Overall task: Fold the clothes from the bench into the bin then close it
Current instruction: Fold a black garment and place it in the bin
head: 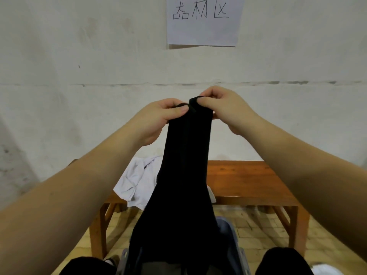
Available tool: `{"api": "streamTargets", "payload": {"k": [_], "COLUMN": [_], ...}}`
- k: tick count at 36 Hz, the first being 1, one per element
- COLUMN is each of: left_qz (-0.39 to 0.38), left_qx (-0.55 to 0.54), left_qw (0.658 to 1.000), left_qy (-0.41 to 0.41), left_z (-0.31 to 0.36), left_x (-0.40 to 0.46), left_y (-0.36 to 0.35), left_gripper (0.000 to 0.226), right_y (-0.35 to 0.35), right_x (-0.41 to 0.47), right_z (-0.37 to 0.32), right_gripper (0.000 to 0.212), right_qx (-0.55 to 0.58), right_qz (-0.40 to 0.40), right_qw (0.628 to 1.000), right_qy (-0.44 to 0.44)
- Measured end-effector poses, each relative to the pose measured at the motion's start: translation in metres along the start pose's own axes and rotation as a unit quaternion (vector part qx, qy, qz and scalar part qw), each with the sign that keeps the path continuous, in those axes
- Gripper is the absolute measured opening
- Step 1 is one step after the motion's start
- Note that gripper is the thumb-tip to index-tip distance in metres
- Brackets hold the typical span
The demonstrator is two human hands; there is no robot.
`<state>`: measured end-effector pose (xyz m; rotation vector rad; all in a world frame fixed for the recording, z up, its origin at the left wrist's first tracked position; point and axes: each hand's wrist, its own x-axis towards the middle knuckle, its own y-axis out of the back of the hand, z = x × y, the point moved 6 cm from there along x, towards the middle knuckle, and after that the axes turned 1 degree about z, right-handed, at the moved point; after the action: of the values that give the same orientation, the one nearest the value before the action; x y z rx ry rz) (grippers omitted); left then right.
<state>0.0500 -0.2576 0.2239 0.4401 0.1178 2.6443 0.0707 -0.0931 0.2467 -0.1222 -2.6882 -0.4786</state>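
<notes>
A long black garment (180,185) hangs folded lengthwise in front of me, reaching down over the bin. My left hand (158,118) pinches its top edge on the left, and my right hand (226,108) pinches the top edge on the right, the two hands close together. A white garment (137,179) lies crumpled on the wooden bench (242,179), partly hidden behind the black one. The grey-blue plastic bin (228,233) stands on the floor between my knees, mostly covered by the black garment.
The bench stands against a white wall with a paper sign (204,20) taped up high. Yellowish tiled floor (258,229) shows under the bench. My knees in dark trousers (282,262) flank the bin. Something white lies at the bottom right corner.
</notes>
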Motion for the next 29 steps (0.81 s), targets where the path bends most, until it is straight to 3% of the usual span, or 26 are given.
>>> {"api": "streamTargets", "payload": {"k": [8, 12, 16, 20, 22, 26, 29], "left_qz": [0.018, 0.023, 0.019, 0.018, 0.015, 0.019, 0.034], "left_qx": [0.014, -0.035, -0.068, -0.08, -0.081, -0.079, -0.068], "left_qw": [1.0, 0.999, 0.997, 0.997, 0.997, 0.997, 0.997], "left_qy": [-0.006, -0.012, -0.018, -0.014, -0.014, -0.015, -0.015], "left_z": [-0.008, -0.01, -0.008, -0.008, -0.009, -0.012, -0.015], "left_x": [-0.006, -0.007, -0.01, -0.012, -0.013, -0.017, -0.019], "left_y": [0.011, 0.016, 0.018, 0.025, 0.029, 0.038, 0.048], "left_gripper": [0.011, 0.012, 0.015, 0.013, 0.014, 0.022, 0.024], "right_y": [-0.028, -0.05, -0.084, -0.101, -0.1, -0.095, -0.085], "right_x": [-0.009, -0.024, -0.057, -0.089, -0.096, -0.105, -0.108], "right_z": [0.033, 0.07, 0.117, 0.147, 0.156, 0.171, 0.187], "right_gripper": [0.005, 0.026, 0.043, 0.03, 0.017, 0.011, 0.011], "right_qx": [0.065, 0.184, 0.085, -0.085, -0.16, -0.214, -0.235], "right_qz": [-0.045, -0.101, -0.25, -0.386, -0.412, -0.435, -0.422], "right_qw": [0.997, 0.976, 0.96, 0.909, 0.887, 0.864, 0.865], "right_qy": [-0.009, -0.053, -0.097, -0.134, -0.13, -0.136, -0.137]}}
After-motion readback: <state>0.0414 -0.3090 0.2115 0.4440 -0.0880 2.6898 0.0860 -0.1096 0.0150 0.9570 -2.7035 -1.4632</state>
